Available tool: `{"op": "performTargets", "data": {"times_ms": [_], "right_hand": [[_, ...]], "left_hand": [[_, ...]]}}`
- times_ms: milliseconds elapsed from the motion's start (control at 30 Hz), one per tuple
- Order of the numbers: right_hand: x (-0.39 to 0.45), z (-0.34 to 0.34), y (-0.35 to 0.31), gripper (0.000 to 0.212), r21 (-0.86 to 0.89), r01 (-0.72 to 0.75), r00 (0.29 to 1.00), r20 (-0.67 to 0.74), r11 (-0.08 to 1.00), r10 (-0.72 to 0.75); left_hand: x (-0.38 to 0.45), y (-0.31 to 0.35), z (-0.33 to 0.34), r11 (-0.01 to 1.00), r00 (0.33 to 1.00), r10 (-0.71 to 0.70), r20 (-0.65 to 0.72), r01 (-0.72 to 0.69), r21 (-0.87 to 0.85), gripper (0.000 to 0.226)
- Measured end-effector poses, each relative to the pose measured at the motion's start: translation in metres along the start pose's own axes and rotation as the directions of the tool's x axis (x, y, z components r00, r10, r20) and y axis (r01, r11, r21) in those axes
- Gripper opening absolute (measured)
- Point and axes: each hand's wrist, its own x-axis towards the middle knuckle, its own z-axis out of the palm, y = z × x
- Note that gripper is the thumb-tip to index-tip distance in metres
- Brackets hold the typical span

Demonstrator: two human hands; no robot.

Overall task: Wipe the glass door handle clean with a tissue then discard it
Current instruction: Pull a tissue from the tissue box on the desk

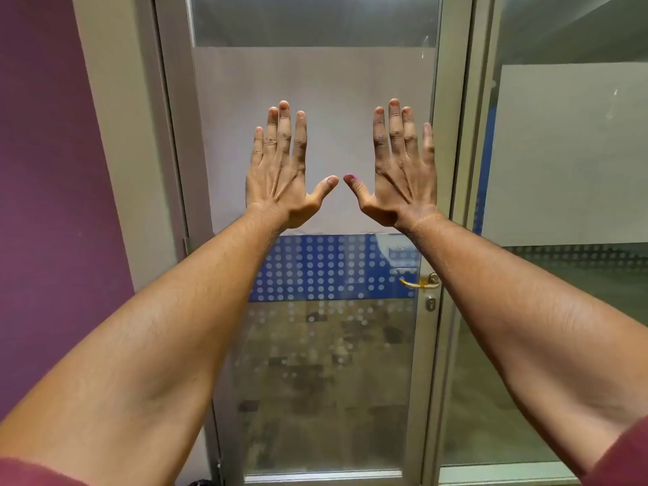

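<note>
Both the left hand (pixel 277 177) and right hand (pixel 399 173) are spread flat, empty; the door handle (pixel 419 283) lies horizontal, pointing left.

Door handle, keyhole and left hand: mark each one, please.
door handle (pixel 419 283), head view, middle of the lever.
keyhole (pixel 431 304), head view, lock plate.
left hand (pixel 278 178), head view, back of the hand.

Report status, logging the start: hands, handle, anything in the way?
Left hand and right hand open, raised, holding nothing. Door handle untouched, below right forearm. No tissue in sight. Nothing blocking the handle.
</note>
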Motion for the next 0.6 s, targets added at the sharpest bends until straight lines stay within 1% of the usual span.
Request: {"op": "performTargets", "data": {"times_ms": [133, 233, 367, 600], "right_hand": [[-0.002, -0.001, 0.001, 0.095, -0.068, -0.007, 1.0, -0.016, 0.998, 0.006], [-0.007, -0.002, 0.005, 0.095, -0.041, 0.0, 1.0, -0.029, 0.999, -0.002], [-0.016, -0.006, 0.013, 0.096, -0.068, -0.016, 0.998, -0.059, 0.998, 0.012], [-0.036, -0.019, 0.038, 0.097, -0.204, -0.038, 0.999, -0.026, 0.978, 0.034]], "left_hand": [[-0.002, 0.002, 0.0, 1.0, 1.0, 0.002, 0.003, -0.002, 0.016, 0.104], [-0.003, 0.008, 0.001, 0.999, 0.999, 0.033, 0.006, -0.032, -0.014, 0.104], [-0.004, 0.016, 0.003, 0.998, 0.999, 0.048, 0.015, -0.047, -0.046, 0.103], [-0.007, 0.048, 0.007, 0.98, 0.992, 0.121, 0.027, -0.115, -0.161, 0.104]]}}
